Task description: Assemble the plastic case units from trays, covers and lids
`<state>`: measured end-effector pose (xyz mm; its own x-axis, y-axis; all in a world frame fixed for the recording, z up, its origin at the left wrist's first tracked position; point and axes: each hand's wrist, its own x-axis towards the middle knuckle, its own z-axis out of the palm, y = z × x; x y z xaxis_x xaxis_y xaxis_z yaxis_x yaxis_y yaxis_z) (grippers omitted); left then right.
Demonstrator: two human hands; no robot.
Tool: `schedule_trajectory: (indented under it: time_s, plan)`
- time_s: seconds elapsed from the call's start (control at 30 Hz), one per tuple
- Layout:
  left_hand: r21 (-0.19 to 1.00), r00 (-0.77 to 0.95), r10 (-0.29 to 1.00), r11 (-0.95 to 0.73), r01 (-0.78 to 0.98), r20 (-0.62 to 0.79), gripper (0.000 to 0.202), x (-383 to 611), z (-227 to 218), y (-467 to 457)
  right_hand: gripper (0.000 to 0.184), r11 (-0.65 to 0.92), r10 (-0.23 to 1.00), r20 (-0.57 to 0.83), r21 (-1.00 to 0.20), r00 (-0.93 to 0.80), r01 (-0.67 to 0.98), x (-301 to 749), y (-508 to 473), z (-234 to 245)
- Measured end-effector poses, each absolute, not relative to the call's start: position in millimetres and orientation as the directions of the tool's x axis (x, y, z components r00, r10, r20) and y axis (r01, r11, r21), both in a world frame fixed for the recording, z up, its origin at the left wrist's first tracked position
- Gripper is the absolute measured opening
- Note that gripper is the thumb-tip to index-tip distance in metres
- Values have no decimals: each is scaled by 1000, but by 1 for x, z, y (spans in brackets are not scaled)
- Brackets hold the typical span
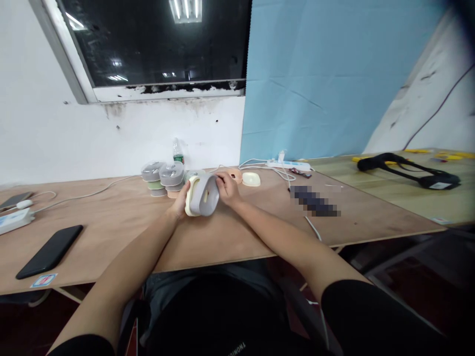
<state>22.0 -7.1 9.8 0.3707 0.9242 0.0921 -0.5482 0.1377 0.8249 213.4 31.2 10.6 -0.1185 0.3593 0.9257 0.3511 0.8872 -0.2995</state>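
Above the middle of the table I hold a grey plastic box, tilted on its side with its open mouth facing right. A cream plastic piece fits against its left end. My left hand is wrapped round the cream piece from the left. At the box's upper right rim, my right hand has its fingers closed on the edge. Behind that hand lie an orange plastic piece and a cream square lid. Stacked grey, green and orange containers stand behind my left hand.
A plastic bottle stands by the wall. On the left are a black phone and a white power strip. Another power strip with cables lies at the back right. A black frame-like object rests on the far right table.
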Motion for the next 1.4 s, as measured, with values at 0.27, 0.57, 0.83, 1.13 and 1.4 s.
schedule_trajectory:
  time_s: [0.27, 0.57, 0.83, 1.13, 1.4]
  plan:
    - [856, 466, 879, 314, -410, -100, 69, 22, 14, -16, 51, 543, 530, 615, -775, 584, 323, 264, 93, 10]
    - [896, 468, 877, 290, -337, -107, 67, 26, 13, -21, 53, 351, 570, 741, -610, 355, 710, 308, 101, 0]
    - [899, 479, 869, 304, -316, -126, 68, 24, 11, -18, 46, 333, 711, 700, -422, 69, 843, 302, 108, -17]
    - [895, 494, 860, 316, -316, -129, 66, 24, 11, -19, 38, 401, 744, 665, -361, -69, 842, 299, 118, -25]
    - [903, 499, 855, 319, -288, -142, 69, 22, 9, -17, 29, 395, 732, 680, -378, -39, 837, 304, 124, -30]
